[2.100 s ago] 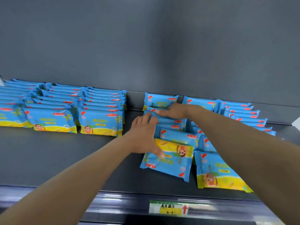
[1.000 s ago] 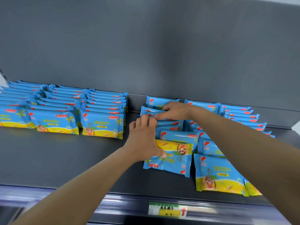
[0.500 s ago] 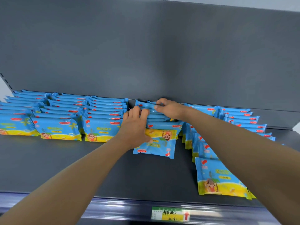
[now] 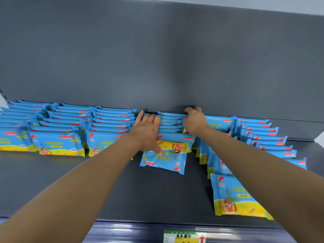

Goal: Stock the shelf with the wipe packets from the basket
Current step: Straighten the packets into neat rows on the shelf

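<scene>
The wipe packets (image 4: 59,142) are blue plastic packs with a yellow band, a cartoon monkey and red marks. They stand on edge in rows on the dark grey shelf (image 4: 157,193), each row running from the back wall toward the front. Three tight rows fill the left part. The middle row (image 4: 172,122) is short and close to the back wall: the left hand (image 4: 147,132) presses its left side, the right hand (image 4: 194,121) curls over its far end. Its front packet (image 4: 164,158) is upside down, yellow band on top. The right rows (image 4: 263,137) are looser, and one reaches near the front edge
</scene>
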A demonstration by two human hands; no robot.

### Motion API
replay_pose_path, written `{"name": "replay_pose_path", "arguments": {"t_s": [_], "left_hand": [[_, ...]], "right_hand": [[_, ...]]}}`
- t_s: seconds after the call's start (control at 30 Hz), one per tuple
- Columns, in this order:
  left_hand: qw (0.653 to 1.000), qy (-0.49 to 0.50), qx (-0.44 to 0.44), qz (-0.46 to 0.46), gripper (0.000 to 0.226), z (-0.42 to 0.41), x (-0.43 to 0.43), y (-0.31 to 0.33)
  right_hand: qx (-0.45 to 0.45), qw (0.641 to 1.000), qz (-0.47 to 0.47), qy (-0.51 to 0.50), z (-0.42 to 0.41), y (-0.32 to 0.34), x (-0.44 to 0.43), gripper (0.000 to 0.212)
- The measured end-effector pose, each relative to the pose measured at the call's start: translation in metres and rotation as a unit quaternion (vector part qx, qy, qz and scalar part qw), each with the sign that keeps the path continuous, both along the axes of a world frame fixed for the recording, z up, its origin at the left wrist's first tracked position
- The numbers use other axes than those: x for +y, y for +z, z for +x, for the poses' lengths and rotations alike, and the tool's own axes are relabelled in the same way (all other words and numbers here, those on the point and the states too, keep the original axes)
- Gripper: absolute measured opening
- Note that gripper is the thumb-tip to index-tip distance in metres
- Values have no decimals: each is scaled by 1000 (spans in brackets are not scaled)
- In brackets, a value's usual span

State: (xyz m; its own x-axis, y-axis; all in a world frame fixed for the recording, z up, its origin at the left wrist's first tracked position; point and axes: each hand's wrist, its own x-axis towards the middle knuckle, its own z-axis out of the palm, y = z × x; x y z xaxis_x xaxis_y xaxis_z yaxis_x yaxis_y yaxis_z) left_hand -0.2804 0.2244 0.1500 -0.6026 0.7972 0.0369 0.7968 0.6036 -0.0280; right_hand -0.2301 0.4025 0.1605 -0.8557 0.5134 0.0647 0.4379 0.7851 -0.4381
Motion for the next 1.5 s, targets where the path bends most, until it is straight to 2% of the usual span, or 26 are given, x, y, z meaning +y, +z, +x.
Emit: {"name": "replay_pose_path", "arguments": {"t_s": [0.17,0.3,0.4,0.57,0.67,0.8,1.0,1.1,1.17,1.2,1.27,1.33,1.4,1.5], "left_hand": [[999,6,27,21,97,-3,-2,-3],[998,27,54,32,93,-8,-9,-4],[997,12,58,41,101,-5,-12,-12],[998,-4,52,33,108,-1,-16,-18],[995,-34,55,72,95,3,-18,-22],[990,-78,45,105,72,9,-18,-28],[987,-72,68,127,63,8,-19,-30],[987,-64,73,130,59,10,-21,-29],[986,-58,81,134,58,12,-21,-30],[986,-56,81,133,59,12,-21,-30],[989,-53,70,123,65,12,-22,-28],[993,-52,59,85,89,12,-26,-27],[995,-53,79,21,115,15,-28,-27],[990,-38,135,-10,120,17,-28,-31]], "right_hand": [[-6,1000,-7,-8,-1,3,4,37],[39,992,-119,-1,-1,5,5,43],[70,987,-140,-37,5,4,7,44],[31,987,-155,-39,1,0,-2,42],[46,981,-187,-38,-3,2,-1,40],[57,956,-283,-41,-1,0,-1,46],[-1,970,-240,-28,14,3,-5,59],[-121,958,-257,26,27,13,-10,66],[-201,952,-225,48,33,11,-16,80],[-208,957,-197,42,33,6,-19,87],[-165,976,-137,25,33,-4,-27,81],[-135,986,-97,24,33,-9,-32,65],[-135,988,-73,31,33,-10,-32,62],[-119,990,-64,47,35,-7,-30,69]]}}
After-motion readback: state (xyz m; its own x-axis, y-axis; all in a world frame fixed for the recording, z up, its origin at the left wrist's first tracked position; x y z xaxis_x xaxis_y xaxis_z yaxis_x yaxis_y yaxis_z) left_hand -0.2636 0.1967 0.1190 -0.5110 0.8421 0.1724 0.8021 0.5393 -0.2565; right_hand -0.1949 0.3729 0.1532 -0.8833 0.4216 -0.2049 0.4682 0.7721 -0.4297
